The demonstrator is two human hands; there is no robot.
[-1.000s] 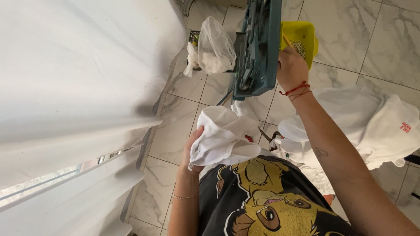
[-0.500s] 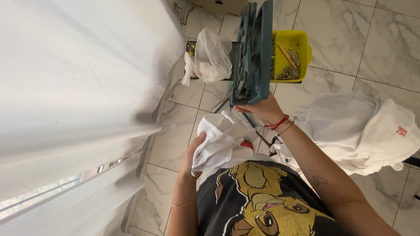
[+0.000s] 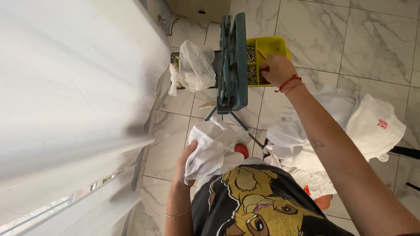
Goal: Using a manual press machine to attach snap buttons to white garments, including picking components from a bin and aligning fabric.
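Right hand (image 3: 276,70) reaching into yellow plastic compartment tray (image 3: 280,43) on marble floor, fingers curled, contents unclear. Left hand (image 3: 186,159) clutching bunched white cloth (image 3: 210,148) at waist. Advisable: pinch small pieces singly, keep cloth gathered.

My right arm stretches out straight ahead, right hand (image 3: 276,70) curled with fingers pinched downward, red cords at the wrist. My left arm stays bent close to my chest, left hand (image 3: 187,162) clenched.
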